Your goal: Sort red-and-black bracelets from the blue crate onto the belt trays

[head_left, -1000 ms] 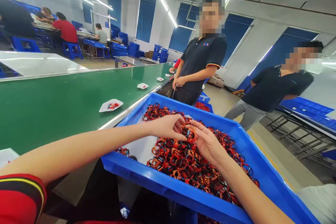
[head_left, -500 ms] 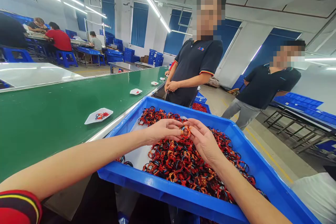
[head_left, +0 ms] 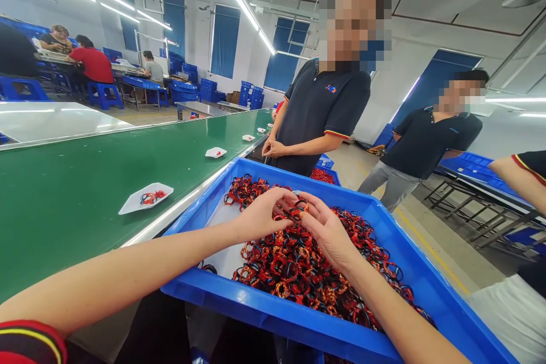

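Observation:
My left hand point(head_left: 262, 216) and my right hand point(head_left: 324, 233) meet above a blue plastic tray point(head_left: 273, 311). Between their fingertips is a dark braided bracelet with orange strands point(head_left: 296, 210), pinched by both hands. Directly under it lies a large heap of woven red, orange and black bracelets point(head_left: 290, 264), which fills most of the tray. A white sheet lining point(head_left: 222, 253) shows in the tray's left part. My fingers partly hide the held bracelet.
A green conveyor belt point(head_left: 106, 182) runs along the tray's left side, carrying white dishes such as one holding bracelets point(head_left: 145, 199). A person point(head_left: 324, 114) stands beyond the tray, another point(head_left: 430, 142) stands to the right, and a co-worker's arm point(head_left: 518, 176) enters at the right edge.
My hands have lowered the bracelet closer to the heap and drawn slightly together. The view has shifted a little left, and a co-worker's arm has appeared at the right edge.

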`<state>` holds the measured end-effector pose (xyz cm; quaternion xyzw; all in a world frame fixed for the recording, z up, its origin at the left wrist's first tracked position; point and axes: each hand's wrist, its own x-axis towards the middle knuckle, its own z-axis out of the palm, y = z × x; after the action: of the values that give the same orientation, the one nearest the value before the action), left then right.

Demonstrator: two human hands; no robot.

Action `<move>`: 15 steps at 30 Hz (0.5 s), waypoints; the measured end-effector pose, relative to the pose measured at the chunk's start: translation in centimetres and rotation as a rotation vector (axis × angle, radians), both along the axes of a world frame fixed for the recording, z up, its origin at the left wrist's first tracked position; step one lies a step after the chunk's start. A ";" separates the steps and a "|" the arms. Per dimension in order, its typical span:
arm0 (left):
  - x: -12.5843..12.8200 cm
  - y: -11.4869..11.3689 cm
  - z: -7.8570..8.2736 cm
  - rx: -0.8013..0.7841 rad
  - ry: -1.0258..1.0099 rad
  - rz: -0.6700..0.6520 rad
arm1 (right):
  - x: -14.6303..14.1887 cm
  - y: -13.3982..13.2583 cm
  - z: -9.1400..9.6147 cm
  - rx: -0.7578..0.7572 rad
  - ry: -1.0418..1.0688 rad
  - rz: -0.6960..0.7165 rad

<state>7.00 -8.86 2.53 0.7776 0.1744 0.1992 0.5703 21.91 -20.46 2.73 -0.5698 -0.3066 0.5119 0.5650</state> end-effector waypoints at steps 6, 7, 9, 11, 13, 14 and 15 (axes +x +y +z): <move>0.1 0.7 -0.1 -0.520 0.106 0.012 | 0.5 0.2 -0.3 0.112 -0.099 -0.031; 0.1 0.7 0.0 -0.634 0.137 -0.017 | 0.5 0.2 -0.4 0.124 -0.120 -0.016; 0.0 0.7 0.2 -0.807 0.189 -0.072 | 0.5 0.0 -0.5 0.142 -0.194 0.013; 0.1 0.6 0.1 -0.880 0.205 -0.092 | 0.3 -0.2 -0.5 0.162 -0.324 0.029; 0.2 0.7 -0.2 -0.910 0.197 -0.077 | 0.0 -0.4 -0.3 0.191 -0.497 0.034; 0.2 0.7 -0.4 -0.927 0.193 -0.075 | -0.1 -0.5 -0.3 0.206 -0.580 0.036; 0.3 0.7 -0.6 -0.942 0.192 -0.078 | -0.2 -0.5 -0.2 0.220 -0.648 0.036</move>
<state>7.30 -8.14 1.95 0.4553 0.2684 0.0044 0.8489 21.70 -21.00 2.54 -0.6329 -0.5335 0.2779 0.4873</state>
